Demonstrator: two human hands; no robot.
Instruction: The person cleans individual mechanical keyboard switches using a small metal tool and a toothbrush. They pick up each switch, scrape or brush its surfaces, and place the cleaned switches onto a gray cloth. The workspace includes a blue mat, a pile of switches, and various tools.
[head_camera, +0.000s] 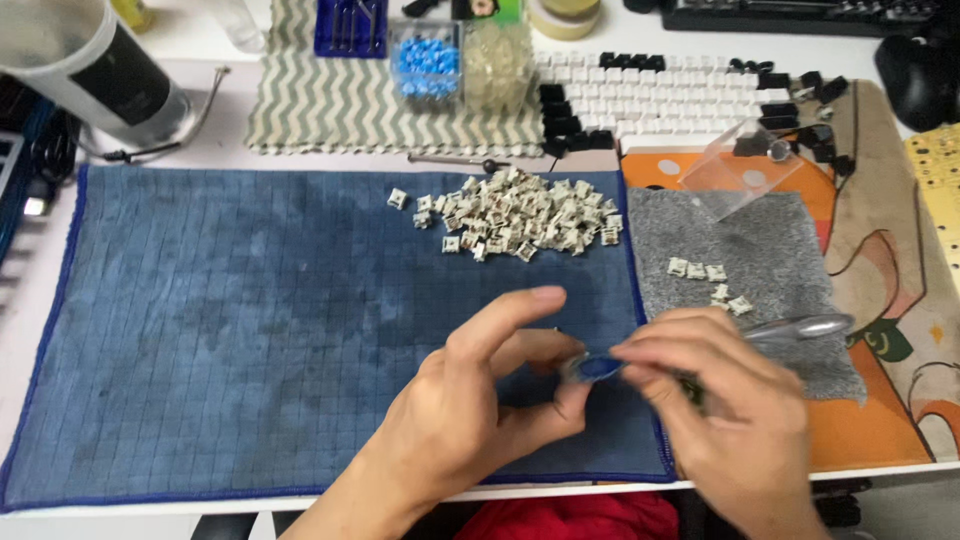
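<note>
- Small blue-grey part (590, 368): pinched between the fingertips of both hands, just above the near right corner of the blue cloth (250, 330); blurred, so its exact kind cannot be told
- Left hand (470, 400): thumb and middle fingers closed on the left side of the part, index finger raised clear above it; judged a steadying grip that leaves the top of the part exposed
- Right hand (730, 410): fingertips together on the right side of the part; a silver metal tool (805, 327) lies across the back of the fingers, handle pointing away to the right, apparently parked there while the fingertips work
- Pile of keyboard switches (520, 215): beyond the left hand, at the far edge of the blue cloth, well apart from both hands
- Five separate switches (710, 283): just beyond the right hand on the grey cloth (740, 250); judged set apart from the pile as a sorted batch
- Clear plastic lid (745, 165): further out, beyond the grey cloth
- Keycaps in rows (660, 95): farthest out, on the chevron mat (330, 100)
</note>
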